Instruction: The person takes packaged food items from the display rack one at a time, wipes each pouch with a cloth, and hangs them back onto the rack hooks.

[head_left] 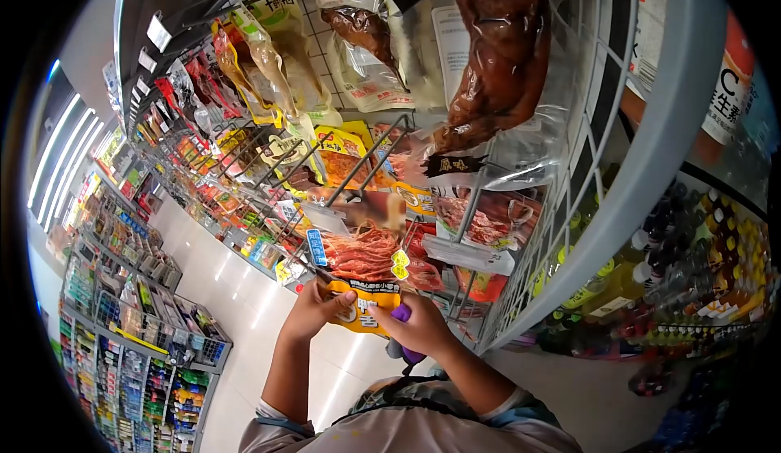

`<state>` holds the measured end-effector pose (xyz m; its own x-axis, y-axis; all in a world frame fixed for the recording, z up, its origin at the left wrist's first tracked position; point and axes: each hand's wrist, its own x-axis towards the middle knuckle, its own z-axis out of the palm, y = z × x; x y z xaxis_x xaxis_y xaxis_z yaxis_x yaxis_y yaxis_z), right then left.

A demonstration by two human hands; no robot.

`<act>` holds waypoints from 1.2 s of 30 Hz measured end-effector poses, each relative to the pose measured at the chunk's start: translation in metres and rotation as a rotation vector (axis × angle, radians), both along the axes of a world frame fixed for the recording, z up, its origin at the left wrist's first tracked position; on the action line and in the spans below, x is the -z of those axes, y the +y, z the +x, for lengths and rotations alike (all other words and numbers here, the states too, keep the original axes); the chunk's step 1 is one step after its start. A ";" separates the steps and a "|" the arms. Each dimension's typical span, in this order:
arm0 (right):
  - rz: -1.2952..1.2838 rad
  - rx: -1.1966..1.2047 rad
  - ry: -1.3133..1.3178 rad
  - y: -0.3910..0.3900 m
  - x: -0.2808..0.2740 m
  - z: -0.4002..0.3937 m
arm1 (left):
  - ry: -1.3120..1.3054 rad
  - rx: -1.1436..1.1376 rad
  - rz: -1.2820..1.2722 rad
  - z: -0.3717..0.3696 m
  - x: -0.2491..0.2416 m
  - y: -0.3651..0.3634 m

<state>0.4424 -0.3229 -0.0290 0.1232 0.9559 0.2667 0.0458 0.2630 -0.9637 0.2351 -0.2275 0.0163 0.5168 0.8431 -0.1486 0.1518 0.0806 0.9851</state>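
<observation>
Both hands hold up a snack packet (pixel 364 259) in front of my body. A clear window in the packet shows reddish strips of food, with a yellow printed band along the edge closest to me. My left hand (pixel 316 310) grips the lower left corner, thumb on the yellow band. At the lower right corner, my right hand (pixel 416 325) pinches the packet with its thumb on the printed face. A purple and grey item (pixel 412 355) shows beside and under my right hand, mostly hidden by it. Straight ahead, metal display hooks (pixel 370 160) reach out with more packets behind them.
Large vacuum-packed meat (pixel 498 54) hangs above on the wire rack. A curved grey rack frame (pixel 643 184) rises close on my right, with bottles (pixel 622 290) beyond it. To the left, stocked shelves (pixel 138 355) line a tiled aisle floor (pixel 236 306).
</observation>
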 end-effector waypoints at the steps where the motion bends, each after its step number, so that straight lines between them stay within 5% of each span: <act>1: -0.007 -0.012 0.005 -0.005 -0.003 0.004 | 0.000 -0.002 0.005 0.001 -0.001 0.000; 3: -0.173 0.049 -0.383 -0.022 -0.009 0.015 | 0.010 -0.003 0.057 0.002 -0.002 0.004; 8: 0.027 0.356 -0.536 -0.085 0.016 -0.002 | 0.098 -0.026 0.150 -0.033 0.034 0.028; 10: -0.029 0.245 -0.426 -0.105 0.031 -0.008 | 0.279 -0.193 0.386 -0.049 0.031 0.022; 16: -0.134 -0.074 -0.143 -0.119 0.037 -0.008 | 0.349 -0.390 0.390 -0.070 -0.006 -0.029; 18: -0.079 -0.072 -0.120 -0.117 0.039 -0.007 | 0.286 -0.259 0.414 -0.067 0.005 -0.040; 24: 0.177 0.219 0.118 -0.109 0.063 -0.031 | 0.294 0.769 0.285 0.014 0.045 -0.125; 25: 0.045 0.095 0.193 -0.118 0.049 -0.031 | 0.545 0.804 0.013 0.019 0.049 -0.136; 26: 0.048 0.088 0.179 -0.116 0.054 -0.030 | 0.534 0.796 0.020 0.020 0.040 -0.137; 29: 0.160 0.141 -0.043 -0.114 0.067 -0.033 | 0.417 0.689 0.173 0.014 0.005 -0.123; 33: 0.235 -0.062 0.050 -0.104 0.057 -0.049 | 0.542 0.563 0.345 -0.015 0.012 -0.110; 36: 0.191 -0.104 0.109 -0.096 0.059 -0.072 | 0.378 0.486 0.521 -0.035 0.006 -0.103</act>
<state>0.3700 -0.4191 -0.0881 0.0643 0.8982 0.4348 -0.0925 0.4392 -0.8936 0.2002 -0.3306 0.0107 0.8370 0.5460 -0.0367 0.3825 -0.5359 0.7527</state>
